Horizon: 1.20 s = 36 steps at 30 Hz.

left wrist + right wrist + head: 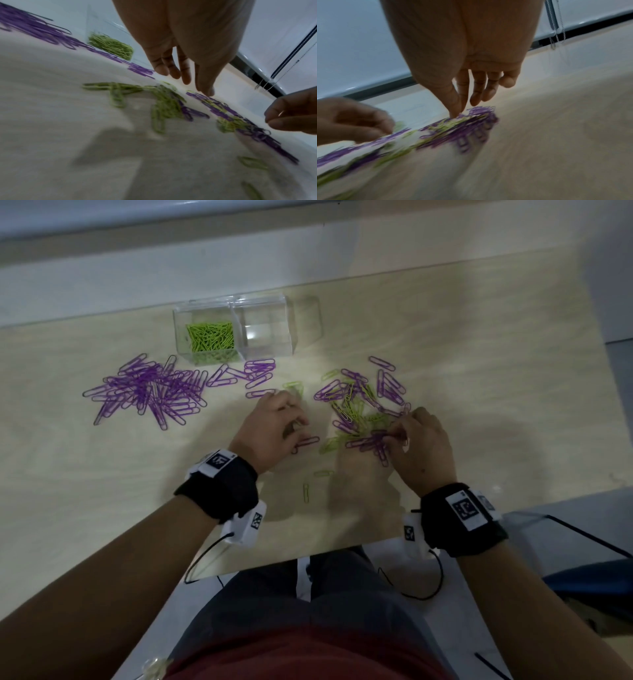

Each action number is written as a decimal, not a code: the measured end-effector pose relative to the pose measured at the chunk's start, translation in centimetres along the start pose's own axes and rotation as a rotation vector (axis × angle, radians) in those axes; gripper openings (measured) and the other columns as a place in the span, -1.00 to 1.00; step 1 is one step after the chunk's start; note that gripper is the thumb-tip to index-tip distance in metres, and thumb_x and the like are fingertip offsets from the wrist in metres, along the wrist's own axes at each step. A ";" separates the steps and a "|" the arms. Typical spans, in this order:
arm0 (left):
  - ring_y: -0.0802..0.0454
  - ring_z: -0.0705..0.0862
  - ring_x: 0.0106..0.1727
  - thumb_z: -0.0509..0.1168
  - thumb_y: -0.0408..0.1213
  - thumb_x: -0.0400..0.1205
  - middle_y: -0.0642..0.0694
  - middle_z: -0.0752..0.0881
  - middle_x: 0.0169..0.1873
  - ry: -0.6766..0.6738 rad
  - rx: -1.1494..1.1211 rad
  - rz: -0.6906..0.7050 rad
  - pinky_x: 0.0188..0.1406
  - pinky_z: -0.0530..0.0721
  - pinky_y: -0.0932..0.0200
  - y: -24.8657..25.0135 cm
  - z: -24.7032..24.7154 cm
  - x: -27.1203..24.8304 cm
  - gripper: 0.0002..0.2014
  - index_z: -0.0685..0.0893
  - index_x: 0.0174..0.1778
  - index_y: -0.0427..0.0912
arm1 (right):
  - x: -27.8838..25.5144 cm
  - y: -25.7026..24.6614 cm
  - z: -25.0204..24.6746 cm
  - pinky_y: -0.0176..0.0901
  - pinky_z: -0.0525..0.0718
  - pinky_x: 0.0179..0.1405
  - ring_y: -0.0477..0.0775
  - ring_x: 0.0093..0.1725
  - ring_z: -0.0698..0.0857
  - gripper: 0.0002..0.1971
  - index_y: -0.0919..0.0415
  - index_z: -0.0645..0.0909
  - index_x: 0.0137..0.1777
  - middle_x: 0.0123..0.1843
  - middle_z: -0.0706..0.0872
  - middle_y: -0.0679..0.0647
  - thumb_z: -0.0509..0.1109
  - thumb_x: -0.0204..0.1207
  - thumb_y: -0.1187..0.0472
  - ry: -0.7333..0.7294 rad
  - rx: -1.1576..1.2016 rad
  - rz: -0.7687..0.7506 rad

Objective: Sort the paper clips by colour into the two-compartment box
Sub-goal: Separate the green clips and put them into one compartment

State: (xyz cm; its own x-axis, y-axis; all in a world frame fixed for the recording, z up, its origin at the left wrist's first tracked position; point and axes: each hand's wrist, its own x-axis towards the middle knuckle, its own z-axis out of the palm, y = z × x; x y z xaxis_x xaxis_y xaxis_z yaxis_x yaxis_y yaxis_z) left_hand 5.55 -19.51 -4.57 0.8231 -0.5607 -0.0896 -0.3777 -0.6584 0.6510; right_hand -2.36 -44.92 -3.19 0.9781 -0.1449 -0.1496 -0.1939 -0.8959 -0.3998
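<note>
A clear two-compartment box (181,318) stands at the back; its left half holds green clips (209,337), and its right half (267,326) looks empty. Purple clips (154,392) lie heaped at the left. A mixed pile of purple and green clips (359,409) lies in the middle. My left hand (294,436) hovers low beside this pile, fingers loosely hanging (195,86), the thumb near a single purple clip (306,443). My right hand (394,436) pinches a purple clip at the pile's near edge between thumb and forefinger (456,113).
Two loose green clips (306,493) (323,473) lie near the front of the pale wooden table (479,371). More green clips (294,386) lie beyond my left hand. Thin black cables (202,559) hang off the table's front edge at my lap.
</note>
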 end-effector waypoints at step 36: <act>-0.21 0.69 -0.03 0.48 -0.03 0.37 -0.15 0.75 -0.13 0.022 0.045 -0.731 -0.01 0.70 -0.06 1.9 0.2 0.5 -0.73 0.70 -0.18 -0.14 | 2.3 -8.0 3.9 0.20 0.50 0.19 0.35 0.22 0.51 -0.83 0.25 0.56 0.03 0.26 0.50 0.27 0.32 0.44 0.28 -0.167 -0.012 0.121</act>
State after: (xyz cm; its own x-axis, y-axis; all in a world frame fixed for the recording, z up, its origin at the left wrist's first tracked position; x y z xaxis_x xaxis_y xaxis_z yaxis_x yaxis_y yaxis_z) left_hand 5.17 -21.13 -3.54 0.8798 0.0398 -0.4737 0.2548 -0.8808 0.3991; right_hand 1.17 -36.46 -3.86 0.9213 -0.1814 -0.3440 -0.3076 -0.8810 -0.3594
